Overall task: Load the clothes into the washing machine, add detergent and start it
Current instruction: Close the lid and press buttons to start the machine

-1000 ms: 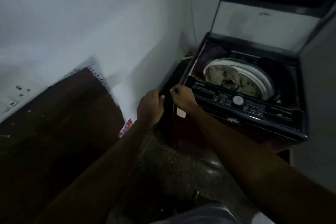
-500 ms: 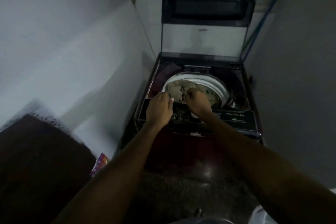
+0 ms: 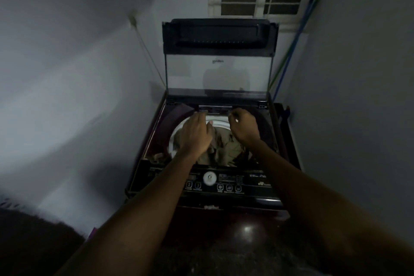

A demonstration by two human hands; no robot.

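In the middle of the frame, both your hands are out over the drum (image 3: 174, 134), with the clothes (image 3: 226, 148) piled in it right beneath them. Your left hand (image 3: 196, 134) has its fingers fairly straight and holds nothing, tips up at the back rim. Your right hand (image 3: 244, 126) has its fingers curled in, and I can't tell if it's pinching anything. What looks like the detergent tray (image 3: 215, 108) lies just beyond both hands, its long side running left to right below the upright lid (image 3: 218, 69). Neither hand is clearly nearer: the left is at its left end, the right at its right end. My guess is detergent comes next.
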